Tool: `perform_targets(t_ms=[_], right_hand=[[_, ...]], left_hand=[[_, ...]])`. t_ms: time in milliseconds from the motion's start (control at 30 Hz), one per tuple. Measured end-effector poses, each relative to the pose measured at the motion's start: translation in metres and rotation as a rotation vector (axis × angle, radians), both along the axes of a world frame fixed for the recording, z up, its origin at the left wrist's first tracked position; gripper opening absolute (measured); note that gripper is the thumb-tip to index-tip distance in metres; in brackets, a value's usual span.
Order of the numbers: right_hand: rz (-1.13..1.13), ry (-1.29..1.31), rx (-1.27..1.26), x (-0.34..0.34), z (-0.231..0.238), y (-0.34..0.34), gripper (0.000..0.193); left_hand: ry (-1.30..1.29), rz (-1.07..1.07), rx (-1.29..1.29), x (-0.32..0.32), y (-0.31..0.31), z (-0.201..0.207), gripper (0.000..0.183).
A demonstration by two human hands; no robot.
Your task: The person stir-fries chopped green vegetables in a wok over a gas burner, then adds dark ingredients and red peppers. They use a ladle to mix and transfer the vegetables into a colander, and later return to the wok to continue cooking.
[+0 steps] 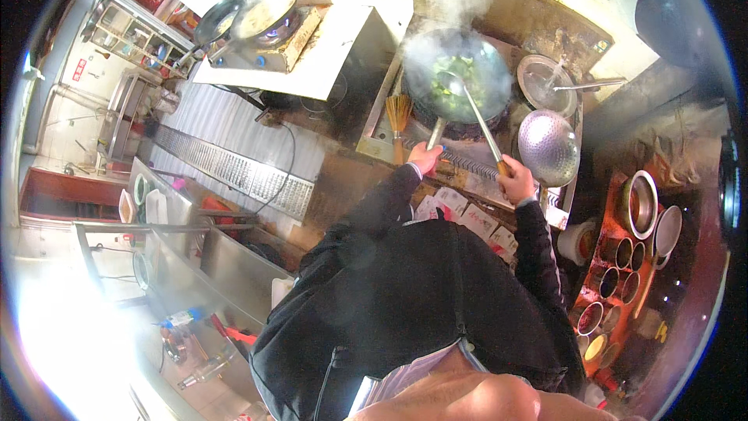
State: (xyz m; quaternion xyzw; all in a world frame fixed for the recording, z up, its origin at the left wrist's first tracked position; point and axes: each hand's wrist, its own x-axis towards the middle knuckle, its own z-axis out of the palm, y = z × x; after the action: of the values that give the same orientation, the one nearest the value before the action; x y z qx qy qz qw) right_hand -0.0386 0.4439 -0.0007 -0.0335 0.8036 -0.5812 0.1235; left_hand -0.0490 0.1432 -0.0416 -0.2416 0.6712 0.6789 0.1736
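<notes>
A wok (492, 62) stands on the stove ahead, with chopped green vegetables (467, 95) inside and steam rising from it. My left hand (425, 158) is closed round the wok's handle (436, 135) at its near side. The long-handled ladle (485, 126) is gripped in my right hand (516, 181); its bowl dips among the vegetables. Just right of the wok lies a large perforated strainer (548, 148). Behind the strainer is a round metal pot (538, 87) with a utensil across it. A bristle brush (398, 114) rests left of the wok.
Several seasoning containers (609, 282) and a metal bowl (641, 204) stand on a rack at my right. Two woks, one a pale wok (265, 15), sit on another burner at far left. A floor drain grate (234, 173) and a steel counter (210, 265) lie to my left.
</notes>
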Motion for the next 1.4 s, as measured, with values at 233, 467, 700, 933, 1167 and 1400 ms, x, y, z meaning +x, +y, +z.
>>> perform_targets(t_ms=[233,467,700,933,1167,1400], right_hand=[[-0.105,0.406,0.317,0.005,0.001,-0.025,0.055],[-0.019,-0.237,-0.088,0.003,0.022,0.008,0.057],[-0.138,0.111,-0.045,0.012,-0.023,0.005,0.058],[-0.431,-0.133,-0.674,0.055,-0.007,0.001,0.057],[-0.674,-0.261,-0.838,0.072,-0.038,-0.008,0.023],[-0.781,-0.467,-0.827,0.114,-0.087,-0.023,0.023]], left_hand=[[0.019,0.281,0.326,0.050,-0.024,-0.031,0.037],[-0.049,0.637,0.288,0.254,-0.129,-0.169,0.022],[-0.570,0.565,-0.688,0.466,-0.131,-0.191,0.037],[-0.284,0.487,-0.578,0.426,-0.144,-0.175,0.030],[0.161,0.750,-0.156,0.290,-0.237,-0.192,0.027],[0.114,0.702,-0.061,0.298,-0.330,-0.184,0.029]])
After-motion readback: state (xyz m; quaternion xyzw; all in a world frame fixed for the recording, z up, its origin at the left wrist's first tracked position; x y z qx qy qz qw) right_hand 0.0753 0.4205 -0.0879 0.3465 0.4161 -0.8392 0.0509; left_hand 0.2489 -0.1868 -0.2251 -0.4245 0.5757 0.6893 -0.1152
